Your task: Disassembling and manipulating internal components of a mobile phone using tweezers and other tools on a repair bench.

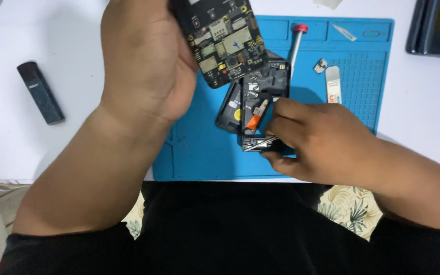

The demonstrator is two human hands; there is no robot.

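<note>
My left hand [141, 61] is raised over the mat and grips an opened phone [222, 38], its dark circuit board with metal shields facing me. On the blue mat [199, 147] lies a black inner frame piece [263, 89] on top of a black back cover [228, 109]. My right hand [314, 140] rests at the frame's near end and holds metal tweezers [260, 144] against it. An orange tab [254, 121] shows inside the frame.
A red-capped screwdriver [296, 43] lies on the mat behind the frame. A small metal part [320, 65], a white strip tool [333, 84] and a clear pick [344, 32] sit at the mat's right. A dark slim device [40, 92] lies left on the white table. A black case [436, 28] stands far right.
</note>
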